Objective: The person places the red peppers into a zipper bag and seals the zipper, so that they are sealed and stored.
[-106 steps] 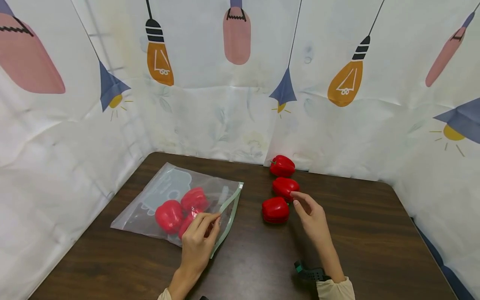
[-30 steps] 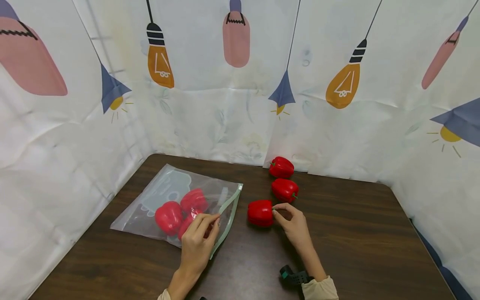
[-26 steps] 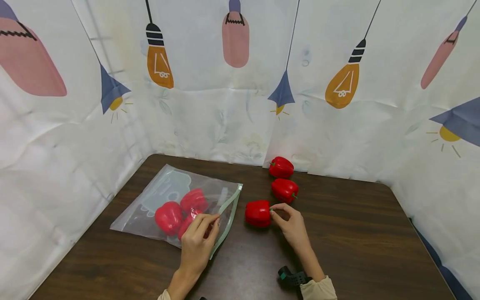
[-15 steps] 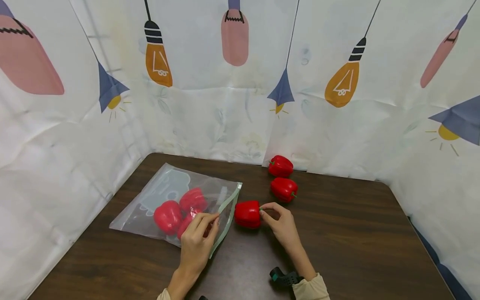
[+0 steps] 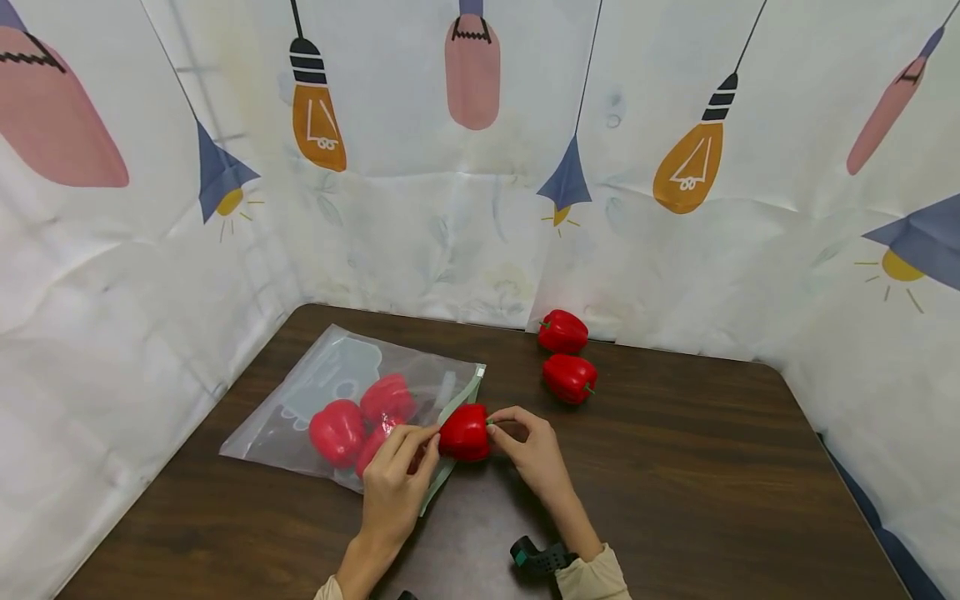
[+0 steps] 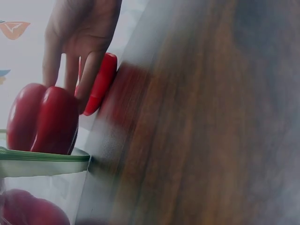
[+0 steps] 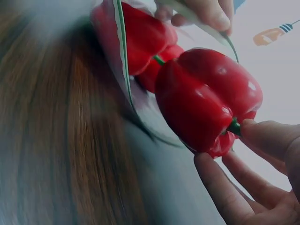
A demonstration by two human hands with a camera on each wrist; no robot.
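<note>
My right hand (image 5: 536, 454) pinches a red bell pepper (image 5: 464, 433) at its green stem end, thumb at the stem and fingertips along its side in the right wrist view. The pepper is at the mouth of a clear zip bag (image 5: 300, 417) with a green-edged opening (image 7: 123, 51). My left hand (image 5: 397, 483) pinches the upper edge of that opening and holds it lifted. Inside the bag lie several red bell peppers (image 5: 337, 433), partly hidden by my left hand. The left wrist view shows the held pepper (image 6: 44, 117) right at the green edge.
Two more red bell peppers, a near one (image 5: 570, 378) and a far one (image 5: 563, 332), lie toward the back of the dark wooden table (image 5: 712, 467). A white sheet printed with lamps (image 5: 420, 233) hangs behind and to the sides.
My right hand has taken the nearest loose pepper from the row and carried it left to the bag's mouth. The left hand and the bag have stayed in place.
</note>
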